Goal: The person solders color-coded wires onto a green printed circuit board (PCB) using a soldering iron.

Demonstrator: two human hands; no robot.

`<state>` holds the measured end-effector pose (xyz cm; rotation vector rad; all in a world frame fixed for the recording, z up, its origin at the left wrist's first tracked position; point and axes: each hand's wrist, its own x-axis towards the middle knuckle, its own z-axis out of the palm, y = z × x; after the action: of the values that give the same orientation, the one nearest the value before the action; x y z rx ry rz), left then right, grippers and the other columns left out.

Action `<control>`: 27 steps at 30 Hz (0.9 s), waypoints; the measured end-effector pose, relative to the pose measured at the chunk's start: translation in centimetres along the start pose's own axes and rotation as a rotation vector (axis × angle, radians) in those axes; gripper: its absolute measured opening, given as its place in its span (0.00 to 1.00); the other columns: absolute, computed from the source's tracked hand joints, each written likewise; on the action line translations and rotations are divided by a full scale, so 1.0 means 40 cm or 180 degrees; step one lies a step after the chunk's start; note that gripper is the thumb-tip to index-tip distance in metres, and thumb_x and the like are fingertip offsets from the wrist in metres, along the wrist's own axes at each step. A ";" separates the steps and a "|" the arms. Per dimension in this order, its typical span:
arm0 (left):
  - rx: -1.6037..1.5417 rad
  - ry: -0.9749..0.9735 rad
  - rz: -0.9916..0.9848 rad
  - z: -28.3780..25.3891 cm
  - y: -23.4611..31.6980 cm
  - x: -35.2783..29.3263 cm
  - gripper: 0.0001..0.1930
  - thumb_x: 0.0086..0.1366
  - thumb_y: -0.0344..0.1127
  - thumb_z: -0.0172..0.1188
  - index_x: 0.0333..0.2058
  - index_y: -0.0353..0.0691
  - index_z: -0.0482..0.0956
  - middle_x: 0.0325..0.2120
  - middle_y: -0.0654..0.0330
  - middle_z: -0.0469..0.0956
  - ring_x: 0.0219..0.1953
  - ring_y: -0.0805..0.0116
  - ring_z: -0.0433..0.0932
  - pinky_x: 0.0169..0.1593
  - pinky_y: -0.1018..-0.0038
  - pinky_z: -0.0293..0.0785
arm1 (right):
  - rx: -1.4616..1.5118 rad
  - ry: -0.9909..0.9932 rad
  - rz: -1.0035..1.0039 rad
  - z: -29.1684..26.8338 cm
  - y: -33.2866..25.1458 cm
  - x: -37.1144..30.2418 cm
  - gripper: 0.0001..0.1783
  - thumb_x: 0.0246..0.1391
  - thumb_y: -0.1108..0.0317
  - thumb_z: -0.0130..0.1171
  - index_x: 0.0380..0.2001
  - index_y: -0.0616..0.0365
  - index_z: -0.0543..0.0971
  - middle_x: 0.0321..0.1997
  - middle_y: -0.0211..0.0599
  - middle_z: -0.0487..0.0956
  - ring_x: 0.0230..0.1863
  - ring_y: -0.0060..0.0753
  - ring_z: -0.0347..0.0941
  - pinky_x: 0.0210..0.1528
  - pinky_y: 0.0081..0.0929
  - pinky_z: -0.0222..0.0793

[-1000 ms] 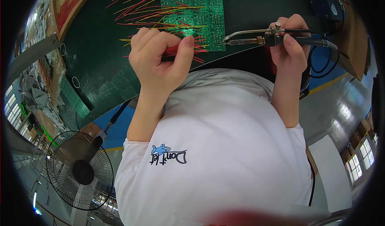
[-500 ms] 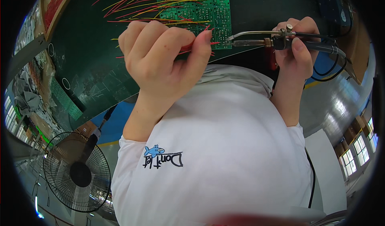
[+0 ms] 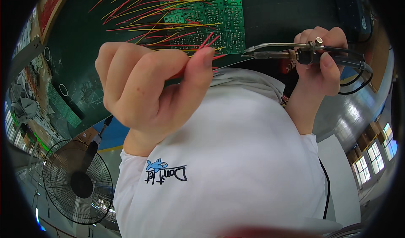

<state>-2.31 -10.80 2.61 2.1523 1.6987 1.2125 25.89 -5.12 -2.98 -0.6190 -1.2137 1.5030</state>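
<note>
My left hand (image 3: 147, 84) is closed in a pinch on several red wires (image 3: 208, 41), whose tips stick out past the thumb. It is just in front of a green circuit board panel (image 3: 230, 16). Red and yellow wires (image 3: 147, 10) fan out leftward from the board. In my right hand (image 3: 322, 63) is a soldering iron (image 3: 274, 55), with a thin metal feed tube (image 3: 278, 45) clamped along its top. The iron's tip points left, by the board's near right corner, and looks apart from it.
A dark green work mat (image 3: 84, 69) lies under the board. A green strip of board (image 3: 65, 105) lies at the mat's left edge, near white rings (image 3: 63, 89). Black cables (image 3: 365, 75) trail from the iron. A standing fan (image 3: 80, 183) is at lower left.
My left hand has come nearer and moved left with the red wires. My right hand has shifted right with the soldering iron, taking its tip off the board's edge.
</note>
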 end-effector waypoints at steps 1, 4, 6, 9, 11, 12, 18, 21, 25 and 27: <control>0.0002 0.0013 -0.0011 0.009 0.002 0.000 0.15 0.52 0.31 0.77 0.19 0.43 0.76 0.15 0.69 0.65 0.21 0.73 0.60 0.24 0.75 0.52 | 0.0077 -0.0033 0.0029 -0.001 -0.003 0.006 0.08 0.53 0.70 0.55 0.32 0.58 0.66 0.24 0.36 0.70 0.21 0.22 0.62 0.27 0.24 0.57; -0.0147 0.0132 0.0038 0.059 -0.008 -0.008 0.15 0.51 0.30 0.77 0.19 0.43 0.75 0.14 0.69 0.64 0.21 0.73 0.60 0.24 0.74 0.53 | 0.0168 -0.0118 0.0069 -0.002 0.012 0.024 0.08 0.52 0.70 0.55 0.31 0.57 0.66 0.23 0.35 0.70 0.20 0.22 0.62 0.26 0.25 0.56; -0.0137 0.0182 -0.0047 0.096 -0.031 -0.033 0.14 0.47 0.30 0.77 0.19 0.46 0.75 0.14 0.71 0.66 0.20 0.72 0.62 0.27 0.74 0.55 | 0.0045 -0.0030 0.0059 0.006 0.022 0.027 0.08 0.51 0.71 0.55 0.30 0.56 0.65 0.22 0.34 0.69 0.19 0.21 0.61 0.26 0.24 0.55; -0.0134 0.0219 -0.0135 0.114 -0.047 -0.047 0.15 0.44 0.29 0.76 0.18 0.49 0.74 0.13 0.73 0.68 0.20 0.71 0.63 0.29 0.73 0.57 | 0.0020 -0.0116 0.0022 0.000 0.022 0.030 0.08 0.51 0.71 0.54 0.29 0.56 0.65 0.21 0.33 0.68 0.19 0.21 0.60 0.25 0.24 0.54; -0.0207 0.0273 -0.0152 0.113 -0.051 -0.047 0.15 0.44 0.29 0.76 0.18 0.48 0.75 0.13 0.72 0.68 0.19 0.71 0.63 0.27 0.73 0.56 | 0.0113 -0.0050 -0.0050 0.006 0.032 0.026 0.09 0.50 0.71 0.58 0.30 0.60 0.67 0.23 0.37 0.71 0.18 0.17 0.58 0.21 0.19 0.52; -0.0212 0.0268 -0.0165 0.113 -0.053 -0.046 0.15 0.44 0.29 0.76 0.18 0.48 0.75 0.13 0.72 0.68 0.19 0.71 0.63 0.27 0.73 0.56 | 0.0203 0.0012 -0.0147 0.008 0.036 0.027 0.11 0.50 0.71 0.61 0.30 0.63 0.70 0.25 0.41 0.74 0.17 0.14 0.56 0.17 0.14 0.50; -0.0360 0.0180 -0.0482 0.114 -0.060 -0.053 0.14 0.45 0.29 0.76 0.18 0.46 0.76 0.13 0.70 0.69 0.18 0.71 0.63 0.26 0.74 0.56 | -0.0243 -0.0092 -0.0080 0.020 0.030 0.037 0.07 0.52 0.70 0.53 0.29 0.56 0.66 0.20 0.34 0.68 0.19 0.20 0.60 0.24 0.22 0.56; -0.0386 0.0184 -0.0526 0.115 -0.056 -0.052 0.14 0.48 0.31 0.77 0.18 0.45 0.76 0.13 0.70 0.70 0.18 0.72 0.63 0.27 0.74 0.56 | -0.0217 -0.0066 -0.0001 0.010 0.026 0.032 0.07 0.52 0.70 0.54 0.29 0.56 0.66 0.20 0.34 0.69 0.19 0.21 0.60 0.25 0.22 0.56; -0.0526 0.0202 -0.0607 0.123 -0.065 -0.055 0.15 0.54 0.37 0.76 0.19 0.44 0.76 0.14 0.70 0.70 0.18 0.72 0.64 0.27 0.74 0.57 | -0.0207 -0.0138 -0.0025 0.008 0.030 0.033 0.07 0.52 0.70 0.54 0.30 0.56 0.66 0.21 0.34 0.69 0.19 0.21 0.60 0.25 0.23 0.56; -0.0499 0.0183 -0.0505 0.118 -0.067 -0.053 0.16 0.56 0.38 0.75 0.19 0.44 0.76 0.14 0.70 0.71 0.18 0.72 0.64 0.27 0.74 0.57 | -0.0234 -0.0055 -0.0081 0.009 0.031 0.030 0.06 0.51 0.70 0.54 0.31 0.56 0.67 0.21 0.35 0.69 0.19 0.21 0.60 0.25 0.23 0.56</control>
<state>-1.29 -10.03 -3.09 1.8732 1.6976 1.3263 24.69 -4.04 -3.74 -0.6383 -1.2902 1.4505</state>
